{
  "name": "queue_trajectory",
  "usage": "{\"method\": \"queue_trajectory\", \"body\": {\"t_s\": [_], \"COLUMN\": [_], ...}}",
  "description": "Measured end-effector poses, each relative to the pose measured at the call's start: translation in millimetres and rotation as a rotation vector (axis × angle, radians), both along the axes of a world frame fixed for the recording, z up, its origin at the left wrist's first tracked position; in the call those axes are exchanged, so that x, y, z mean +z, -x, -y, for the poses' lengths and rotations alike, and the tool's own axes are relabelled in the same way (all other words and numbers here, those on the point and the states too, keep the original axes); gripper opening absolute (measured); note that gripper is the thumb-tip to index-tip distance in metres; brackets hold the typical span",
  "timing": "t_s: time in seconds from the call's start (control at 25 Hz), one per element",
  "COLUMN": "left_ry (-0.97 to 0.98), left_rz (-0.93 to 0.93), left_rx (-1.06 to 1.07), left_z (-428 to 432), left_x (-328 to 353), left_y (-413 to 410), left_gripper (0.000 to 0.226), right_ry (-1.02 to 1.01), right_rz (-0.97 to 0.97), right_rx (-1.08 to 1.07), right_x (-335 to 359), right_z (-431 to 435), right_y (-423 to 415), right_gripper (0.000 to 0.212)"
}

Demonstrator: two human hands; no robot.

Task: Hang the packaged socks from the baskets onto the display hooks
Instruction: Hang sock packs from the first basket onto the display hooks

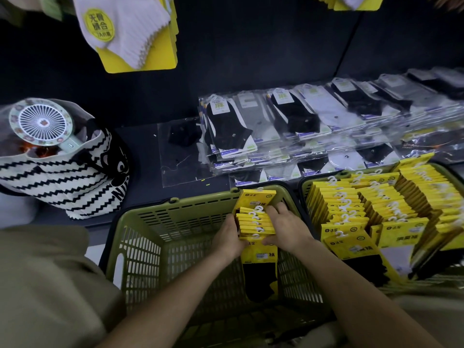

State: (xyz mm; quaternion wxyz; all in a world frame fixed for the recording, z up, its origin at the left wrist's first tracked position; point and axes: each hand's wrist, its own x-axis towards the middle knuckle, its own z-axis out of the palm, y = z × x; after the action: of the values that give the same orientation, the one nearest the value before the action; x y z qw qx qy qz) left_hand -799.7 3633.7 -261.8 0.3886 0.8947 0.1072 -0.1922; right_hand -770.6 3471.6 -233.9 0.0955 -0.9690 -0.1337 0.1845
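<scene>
A green plastic basket (155, 222) stands in front of me with a short row of yellow-carded black sock packs (256, 222) along its right side, white hooks on top. My left hand (229, 237) grips the left edge of this stack, and my right hand (288, 229) grips its right side, fingers curled over the cards. A second green basket (305, 184) to the right is packed with several rows of the same yellow sock packs (376, 209). White socks on yellow cards (133, 33) hang on the dark display wall above.
A striped tote bag (70, 177) with a small white fan (42, 124) sits on the dark shelf at left. Clear-wrapped black, grey and white socks (313, 121) lie stacked across the shelf behind the baskets. More yellow cards (351, 2) hang at the top right.
</scene>
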Motion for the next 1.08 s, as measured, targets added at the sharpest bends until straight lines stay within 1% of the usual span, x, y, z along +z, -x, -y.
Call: {"method": "queue_trajectory", "body": {"t_s": [0.04,0.16,0.24,0.36,0.44,0.48,0.6,0.68,0.76,0.8,0.88,0.96,1.08], "left_ry": [-0.016,-0.051,-0.085,-0.164,-0.116,-0.082,0.004,0.048,0.101,0.105,0.085,0.093,0.091], "left_rz": [-0.011,-0.071,-0.097,0.014,0.110,0.147,0.203,0.190,0.144,0.127,0.109,0.102,0.082], "left_rx": [0.013,-0.029,-0.020,-0.009,0.051,0.061,0.073,0.102,0.117,0.100,0.025,0.005,0.031], "left_z": [0,5,8,-1,-8,-10,-11,-11,-9,-7,-5,-6,-15], "left_x": [0,-2,-4,-3,1,3,2,0,-1,-1,-2,-3,-3], "left_y": [0,3,8,9,8,8,12,12,10,10,10,9,5], "left_gripper": [0.057,0.060,0.049,0.025,0.015,0.015,0.021,0.023,0.037,0.050,0.072,0.081,0.087], "right_ry": [-0.011,-0.044,-0.047,-0.093,-0.162,-0.191,-0.259,-0.284,-0.263,-0.230,-0.159,-0.133,-0.157], "right_rz": [-0.013,-0.050,-0.058,-0.079,-0.103,-0.124,-0.210,-0.258,-0.254,-0.223,-0.134,-0.083,-0.069], "right_rx": [-0.008,-0.038,-0.039,-0.056,-0.105,-0.119,-0.103,-0.081,-0.057,-0.041,-0.015,-0.006,-0.001], "right_x": [0,1,1,3,5,5,3,1,-2,-4,-6,-6,-4], "right_z": [2,5,5,6,9,9,8,6,6,6,6,5,-1], "right_y": [-1,-3,-4,-8,-11,-12,-9,-5,-2,-1,0,-1,-1], "right_gripper": [0.082,0.081,0.079,0.076,0.078,0.079,0.084,0.093,0.102,0.102,0.095,0.089,0.083]}}
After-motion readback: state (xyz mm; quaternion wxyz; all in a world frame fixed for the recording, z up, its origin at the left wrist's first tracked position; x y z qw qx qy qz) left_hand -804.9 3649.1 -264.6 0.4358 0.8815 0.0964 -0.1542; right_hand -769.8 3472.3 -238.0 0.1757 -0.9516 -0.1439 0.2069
